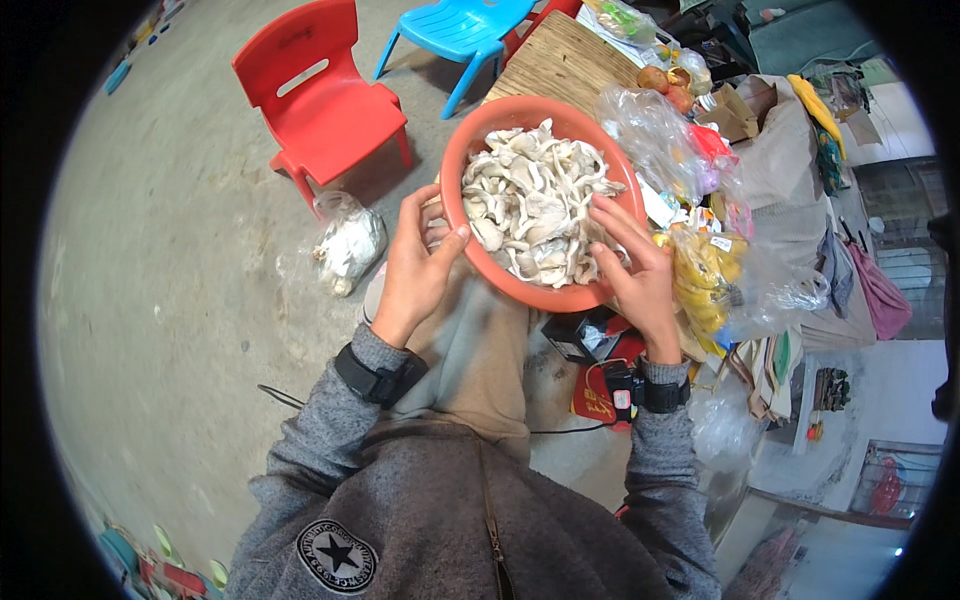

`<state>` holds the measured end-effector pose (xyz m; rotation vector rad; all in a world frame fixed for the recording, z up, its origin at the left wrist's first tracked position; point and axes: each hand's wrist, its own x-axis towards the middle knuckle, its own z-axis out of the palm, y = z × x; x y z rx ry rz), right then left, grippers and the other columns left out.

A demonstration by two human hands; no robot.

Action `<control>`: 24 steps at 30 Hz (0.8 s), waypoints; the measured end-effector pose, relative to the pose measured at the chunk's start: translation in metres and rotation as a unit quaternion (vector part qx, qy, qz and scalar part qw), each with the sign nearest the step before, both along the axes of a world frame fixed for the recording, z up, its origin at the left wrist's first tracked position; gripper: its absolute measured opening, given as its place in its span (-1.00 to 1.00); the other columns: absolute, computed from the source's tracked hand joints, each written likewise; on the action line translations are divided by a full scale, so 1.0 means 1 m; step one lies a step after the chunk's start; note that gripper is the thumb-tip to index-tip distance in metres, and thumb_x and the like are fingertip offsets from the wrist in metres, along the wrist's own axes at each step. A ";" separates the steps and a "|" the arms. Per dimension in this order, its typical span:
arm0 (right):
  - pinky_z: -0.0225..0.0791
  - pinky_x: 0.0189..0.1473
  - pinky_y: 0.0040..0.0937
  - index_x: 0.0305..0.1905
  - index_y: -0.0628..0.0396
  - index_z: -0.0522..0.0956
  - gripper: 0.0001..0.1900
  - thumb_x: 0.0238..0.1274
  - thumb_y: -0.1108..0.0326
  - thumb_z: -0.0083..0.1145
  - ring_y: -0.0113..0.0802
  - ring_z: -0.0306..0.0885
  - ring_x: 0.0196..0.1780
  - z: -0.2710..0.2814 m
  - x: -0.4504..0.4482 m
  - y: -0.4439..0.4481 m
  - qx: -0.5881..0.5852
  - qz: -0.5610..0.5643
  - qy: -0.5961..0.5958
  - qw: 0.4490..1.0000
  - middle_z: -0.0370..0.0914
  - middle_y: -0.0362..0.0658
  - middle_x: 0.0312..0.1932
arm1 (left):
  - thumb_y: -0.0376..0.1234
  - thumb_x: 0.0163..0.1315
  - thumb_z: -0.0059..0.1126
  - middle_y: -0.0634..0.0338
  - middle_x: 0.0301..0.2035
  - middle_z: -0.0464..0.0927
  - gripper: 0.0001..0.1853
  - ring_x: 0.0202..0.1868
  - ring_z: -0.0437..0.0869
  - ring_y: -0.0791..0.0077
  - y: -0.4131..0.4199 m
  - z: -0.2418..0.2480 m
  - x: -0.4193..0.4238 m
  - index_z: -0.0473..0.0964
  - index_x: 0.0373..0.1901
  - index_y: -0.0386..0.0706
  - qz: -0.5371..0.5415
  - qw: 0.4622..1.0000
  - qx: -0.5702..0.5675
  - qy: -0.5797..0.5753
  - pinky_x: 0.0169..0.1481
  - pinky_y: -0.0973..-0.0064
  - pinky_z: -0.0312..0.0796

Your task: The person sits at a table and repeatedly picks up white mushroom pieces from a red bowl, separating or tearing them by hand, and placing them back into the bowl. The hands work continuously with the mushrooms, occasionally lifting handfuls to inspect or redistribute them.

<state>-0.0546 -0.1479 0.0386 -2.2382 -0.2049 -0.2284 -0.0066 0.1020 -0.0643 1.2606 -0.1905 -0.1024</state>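
Observation:
A round reddish-orange plastic basin [541, 298] is in front of me, heaped with torn pale oyster mushrooms [536, 202]. My left hand [421, 259] grips its near left side, thumb on the rim and fingers around the outer wall. On the right, my right hand [637, 274] reaches over the rim, fingers spread and tips at the edge of the mushroom heap. No piece shows between those fingers. The basin's underside is hidden; its far side overlaps the corner of a wooden table [566, 64].
A red plastic chair [322, 97] and a blue one [457, 30] stand beyond. On the floor to the left lies a clear bag with pale contents [351, 244]. Plastic bags [652, 135], reddish round fruit [654, 79] and a bag of yellow fruit [705, 277] crowd the right side.

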 end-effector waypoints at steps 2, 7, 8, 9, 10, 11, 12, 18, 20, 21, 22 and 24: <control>0.34 0.36 -0.29 0.20 0.25 0.61 -0.61 0.28 0.59 0.19 -0.21 0.48 0.37 -0.005 -0.006 -0.002 0.113 -0.036 0.005 0.993 0.52 -0.01 0.34 | -0.52 0.41 0.16 0.01 0.14 0.52 -0.44 0.01 0.60 0.47 0.000 0.000 0.000 0.19 0.38 -0.30 0.000 1.000 -0.009 0.007 0.15 0.46 0.49; 0.34 0.35 -0.28 0.24 0.26 0.57 -0.56 0.25 0.54 0.26 -0.21 0.50 0.34 -0.032 -0.017 0.001 -0.008 -0.154 -0.070 0.986 0.56 0.03 0.28 | -0.48 0.44 0.15 0.05 0.14 0.53 -0.46 0.04 0.60 0.48 0.001 -0.001 0.000 0.20 0.38 -0.27 -0.004 1.000 -0.006 0.007 0.18 0.46 0.50; 0.30 0.38 -0.26 0.22 0.25 0.59 -0.57 0.24 0.51 0.30 -0.17 0.48 0.37 -0.041 -0.019 0.005 -0.006 -0.167 -0.078 0.983 0.56 0.03 0.28 | -0.47 0.44 0.16 0.05 0.13 0.53 -0.46 0.03 0.60 0.48 0.000 -0.002 0.000 0.20 0.38 -0.27 -0.004 1.000 -0.007 0.004 0.18 0.46 0.50; 0.22 0.43 -0.17 0.23 0.21 0.60 -0.58 0.27 0.41 0.29 -0.09 0.44 0.39 -0.051 -0.018 0.009 -0.023 -0.176 -0.075 0.981 0.56 0.03 0.28 | -0.47 0.44 0.16 0.06 0.13 0.53 -0.47 0.03 0.60 0.48 0.000 -0.004 0.000 0.20 0.38 -0.26 -0.002 1.000 -0.011 0.000 0.18 0.46 0.50; 0.18 0.44 -0.13 0.24 0.19 0.60 -0.58 0.30 0.36 0.27 -0.05 0.43 0.40 -0.058 -0.019 0.010 -0.126 -0.161 -0.127 0.971 0.56 0.02 0.29 | -0.46 0.44 0.16 0.07 0.11 0.53 -0.47 0.03 0.60 0.48 -0.001 -0.005 0.000 0.21 0.38 -0.25 0.000 1.000 -0.008 -0.006 0.18 0.46 0.49; 0.15 0.45 -0.08 0.25 0.16 0.59 -0.57 0.32 0.32 0.25 -0.01 0.42 0.40 -0.065 -0.019 0.011 -0.225 -0.142 -0.160 0.950 0.55 0.02 0.29 | -0.46 0.44 0.16 0.08 0.10 0.53 -0.46 0.02 0.60 0.48 -0.001 -0.006 0.000 0.21 0.38 -0.24 0.005 1.000 -0.005 -0.011 0.18 0.46 0.48; 0.13 0.45 -0.07 0.25 0.14 0.59 -0.58 0.33 0.30 0.23 -0.01 0.42 0.40 -0.069 -0.018 0.011 -0.194 -0.154 -0.162 0.955 0.55 0.01 0.29 | -0.45 0.43 0.18 0.10 0.11 0.53 -0.45 0.02 0.59 0.48 -0.002 -0.007 0.000 0.21 0.39 -0.22 0.018 0.999 0.038 -0.017 0.18 0.46 0.47; 0.13 0.43 -0.11 0.22 0.22 0.60 -0.61 0.35 0.36 0.16 -0.02 0.45 0.34 -0.077 -0.015 0.010 -0.170 -0.145 -0.174 0.959 0.60 0.00 0.24 | -0.41 0.42 0.21 0.06 0.14 0.51 -0.41 0.06 0.58 0.46 -0.003 -0.004 -0.004 0.20 0.41 -0.25 0.034 0.999 0.032 -0.012 0.18 0.44 0.47; 0.14 0.41 -0.12 0.21 0.24 0.60 -0.63 0.36 0.38 0.14 -0.04 0.47 0.32 -0.076 -0.016 0.011 -0.179 -0.153 -0.178 0.955 0.61 -0.01 0.22 | -0.41 0.42 0.21 0.05 0.14 0.51 -0.41 0.05 0.58 0.46 -0.003 -0.002 -0.005 0.20 0.41 -0.26 0.028 0.999 0.025 0.001 0.18 0.44 0.47; 0.14 0.41 -0.12 0.20 0.24 0.61 -0.63 0.36 0.38 0.14 -0.05 0.47 0.32 -0.076 -0.016 0.012 -0.176 -0.152 -0.177 0.956 0.61 -0.01 0.21 | -0.41 0.42 0.21 0.04 0.14 0.51 -0.41 0.05 0.58 0.46 -0.004 -0.001 -0.005 0.20 0.41 -0.26 0.030 0.999 0.026 0.007 0.18 0.44 0.47; 0.14 0.41 -0.12 0.20 0.24 0.61 -0.64 0.36 0.38 0.14 -0.05 0.48 0.31 -0.076 -0.017 0.012 -0.173 -0.153 -0.176 0.957 0.62 -0.01 0.21 | -0.41 0.42 0.21 0.04 0.13 0.52 -0.41 0.05 0.58 0.46 -0.003 0.000 -0.005 0.20 0.41 -0.27 0.027 0.999 0.025 0.013 0.19 0.44 0.47; 0.14 0.41 -0.12 0.19 0.22 0.62 -0.65 0.36 0.38 0.14 -0.07 0.49 0.31 -0.076 -0.017 0.012 -0.164 -0.164 -0.172 0.957 0.62 -0.01 0.20 | -0.42 0.42 0.20 0.04 0.14 0.52 -0.42 0.03 0.58 0.48 -0.003 0.000 -0.005 0.21 0.40 -0.27 0.021 0.999 0.022 0.020 0.19 0.44 0.47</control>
